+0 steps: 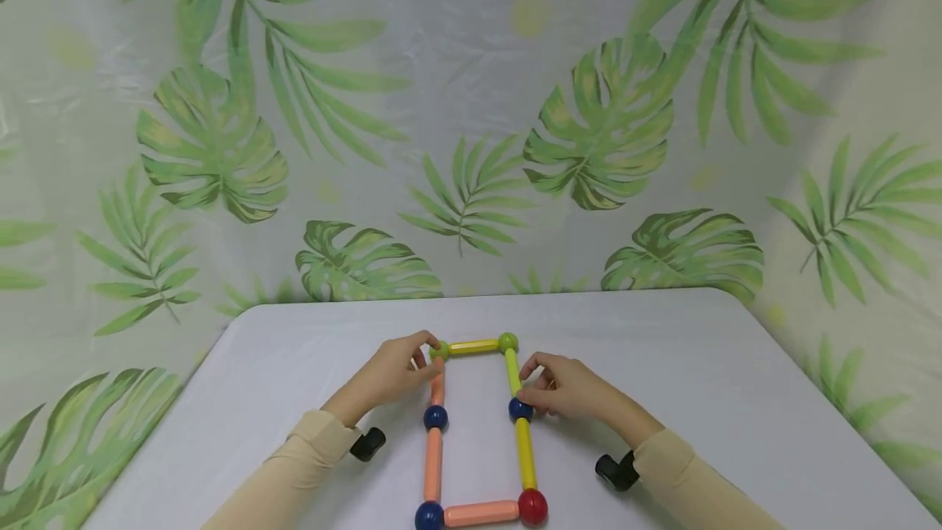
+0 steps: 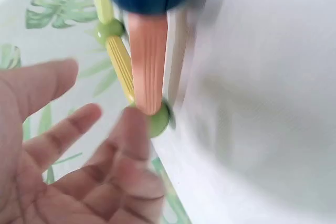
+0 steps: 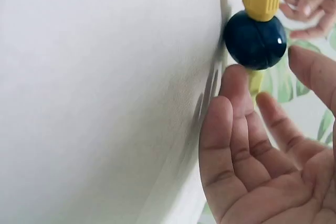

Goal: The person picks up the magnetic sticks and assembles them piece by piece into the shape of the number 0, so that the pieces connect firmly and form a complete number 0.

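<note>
Balls and ribbed rods form a long rectangle on the table, like a magnetic building set. My left hand is by the far left green ball, a fingertip at it and the thumb apart. A salmon rod runs from that ball to a blue ball. My right hand has its fingers loosely bent beside the right blue ball; its thumb stands off the ball in the right wrist view. That ball joins a yellow rod and a yellow-green rod. Neither hand grips anything.
At the far end a yellow rod meets a second green ball. The near end has a blue ball, a salmon rod and a red ball. A white-covered table lies under everything, with a leaf-print sheet behind.
</note>
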Demonstrator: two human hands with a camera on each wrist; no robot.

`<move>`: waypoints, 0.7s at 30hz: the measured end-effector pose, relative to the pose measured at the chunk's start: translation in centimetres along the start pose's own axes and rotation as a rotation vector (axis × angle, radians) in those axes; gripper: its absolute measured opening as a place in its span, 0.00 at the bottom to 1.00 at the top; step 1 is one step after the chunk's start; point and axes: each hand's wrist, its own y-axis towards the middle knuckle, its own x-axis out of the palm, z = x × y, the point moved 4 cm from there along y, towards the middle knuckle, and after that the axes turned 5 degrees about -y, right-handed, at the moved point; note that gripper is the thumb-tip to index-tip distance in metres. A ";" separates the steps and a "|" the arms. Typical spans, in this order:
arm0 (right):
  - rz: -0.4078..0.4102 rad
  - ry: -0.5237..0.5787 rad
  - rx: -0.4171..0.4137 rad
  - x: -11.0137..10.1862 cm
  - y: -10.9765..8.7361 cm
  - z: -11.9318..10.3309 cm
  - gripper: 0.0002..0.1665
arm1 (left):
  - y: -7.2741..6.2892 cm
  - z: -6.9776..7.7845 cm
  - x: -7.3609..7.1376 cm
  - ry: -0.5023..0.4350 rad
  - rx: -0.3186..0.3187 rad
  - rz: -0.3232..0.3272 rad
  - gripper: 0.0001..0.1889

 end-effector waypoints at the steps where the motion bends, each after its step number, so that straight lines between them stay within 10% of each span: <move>1: -0.018 0.001 -0.021 0.0 -0.2 0.0 0.20 | -0.7 -0.1 0.2 -0.022 -0.005 -0.025 0.17; 8: -0.065 -0.010 -0.082 0.3 -0.9 0.3 0.20 | -3.8 0.0 2.5 -0.193 -0.032 -0.156 0.20; 21: -0.033 -0.038 -0.105 0.3 -1.5 1.5 0.16 | -3.4 0.3 4.7 -0.249 -0.019 -0.081 0.10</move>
